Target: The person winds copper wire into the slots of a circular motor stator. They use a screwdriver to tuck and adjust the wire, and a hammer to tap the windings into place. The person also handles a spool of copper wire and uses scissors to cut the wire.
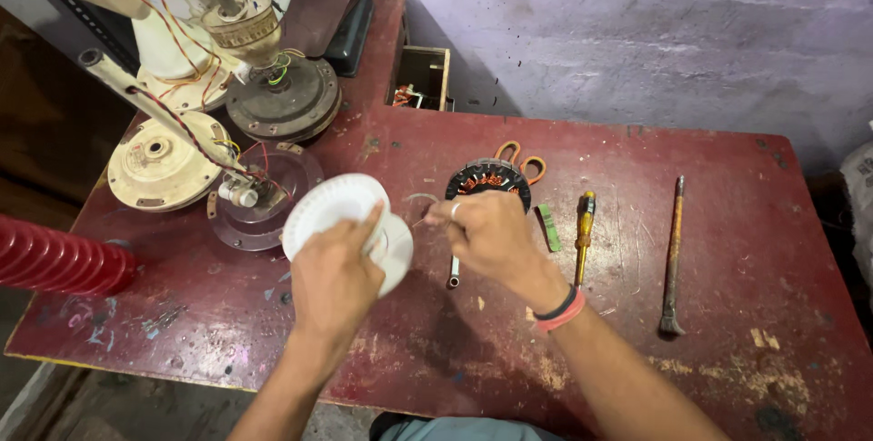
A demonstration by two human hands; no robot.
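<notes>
A white plastic spool [338,223] with two round flanges is tilted on its side above the dark red counter [727,250], one ribbed flange facing up and left, the other lower and to the right, near the counter top. Just right of it stands a round motor stator [487,179], dark laminated ring with copper-coloured windings inside, its lower edge hidden. A thin pale wire [420,197] arcs between spool and stator.
</notes>
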